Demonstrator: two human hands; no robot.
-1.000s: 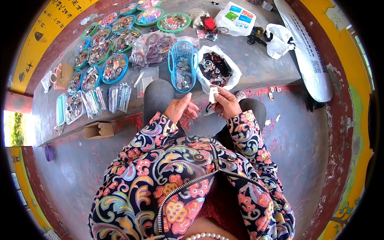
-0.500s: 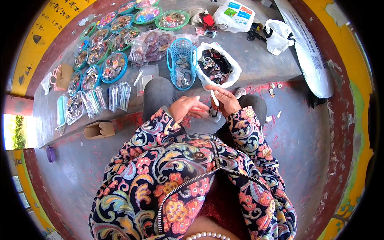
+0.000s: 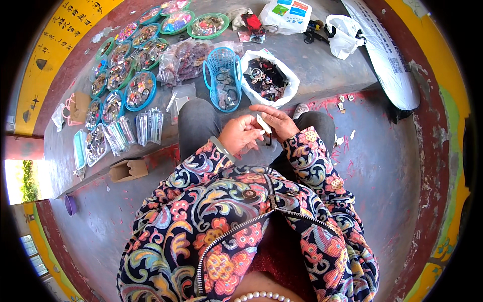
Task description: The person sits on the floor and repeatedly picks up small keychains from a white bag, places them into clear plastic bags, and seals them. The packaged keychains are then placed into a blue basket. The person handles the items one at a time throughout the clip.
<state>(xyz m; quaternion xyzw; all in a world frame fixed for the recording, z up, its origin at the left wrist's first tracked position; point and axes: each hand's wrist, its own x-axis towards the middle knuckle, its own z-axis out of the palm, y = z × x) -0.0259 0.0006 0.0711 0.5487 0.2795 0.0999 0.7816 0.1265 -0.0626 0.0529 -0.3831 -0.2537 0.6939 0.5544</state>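
Note:
My right hand (image 3: 280, 123) is closed around a small white flat piece (image 3: 263, 124), its upper fingers stretched to the left over it. A dark strip hangs below this piece, partly hidden by the fingers. Close beside it on the left, my left hand (image 3: 240, 134) has thumb and fingers drawn together, the thumb tip at the lower end of the piece. What sits between those fingers is too small to tell. Just beyond both hands stands a white plastic bag (image 3: 295, 86) full of dark bands and small rings. A blue plastic basket (image 3: 222, 70) with bagged items stands left of it.
Round trays (image 3: 139, 106) of small accessories crowd the back left of the grey ledge (image 3: 322, 70). Bundles of pens (image 3: 149, 128) in clear wrap lie nearer. An open cardboard box (image 3: 129, 170) and a purple cup (image 3: 70, 205) are at the left. White bags (image 3: 344, 43) lie back right.
My left hand has gone from spread fingers to a closed pinch and moved up against the white piece. My right hand has tilted that piece and shifted slightly left.

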